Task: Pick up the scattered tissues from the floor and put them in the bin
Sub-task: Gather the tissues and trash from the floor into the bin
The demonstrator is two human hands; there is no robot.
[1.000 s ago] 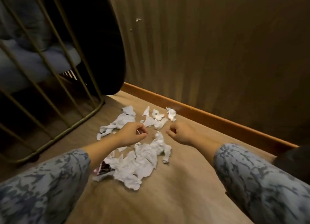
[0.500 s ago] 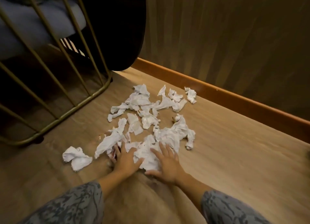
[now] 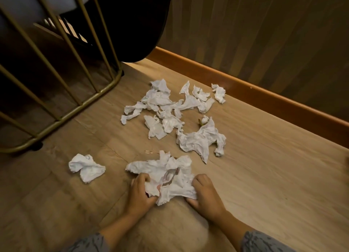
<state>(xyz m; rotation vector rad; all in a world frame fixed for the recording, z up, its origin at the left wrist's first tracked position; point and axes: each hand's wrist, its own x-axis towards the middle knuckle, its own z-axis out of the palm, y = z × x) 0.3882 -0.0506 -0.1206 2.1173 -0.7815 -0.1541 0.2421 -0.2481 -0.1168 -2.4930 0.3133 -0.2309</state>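
Gathering is the step in hand: a bunch of tissues is being gripped from both sides on the floor, close to the person. The left hand is curled shut on the bunch's left end, fingers hooked over the top and thumb tucked beneath. The right hand is closed on the right end in the same way, knuckles up. Both forearms reach forward and converge slightly, wrists low over the boards, patterned sleeves seen at the bottom edge.

Most of the tissues are not yet picked up. A large crumpled piece lies just beyond the bunch, a spread of smaller pieces lies farther off toward the skirting, and a lone wad sits apart to the left. A gold wire frame stands at upper left; a bin cannot be made out with certainty, though a dark rounded object by the wall may be it.

The next move is judged to call for the bunch being squeezed into one compact handful and lifted clear without loose ends being shed. Light, torn paper is likely to slip out, so a firm two-handed squeeze is wanted before the bin is sought.
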